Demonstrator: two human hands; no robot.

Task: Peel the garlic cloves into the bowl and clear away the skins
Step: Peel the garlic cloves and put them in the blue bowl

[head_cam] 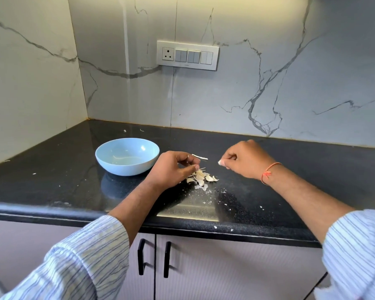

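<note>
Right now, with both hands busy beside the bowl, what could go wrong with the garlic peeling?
1. The pale blue round bowl seems to hold no cloves, and the left hand works close to its rim; a nudge might slide it.
2. White skin flakes lie near the black stone counter edge and may fall off.
3. The right hand pinches a small white piece in a light grip; it may drop.

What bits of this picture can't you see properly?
- Head view: whatever the left hand holds is hidden by its curled fingers.
- The white bit pinched by the right hand is too small to name.
- The garlic pile is partly covered by the left hand.
- The bowl: contents too pale to tell.
</note>
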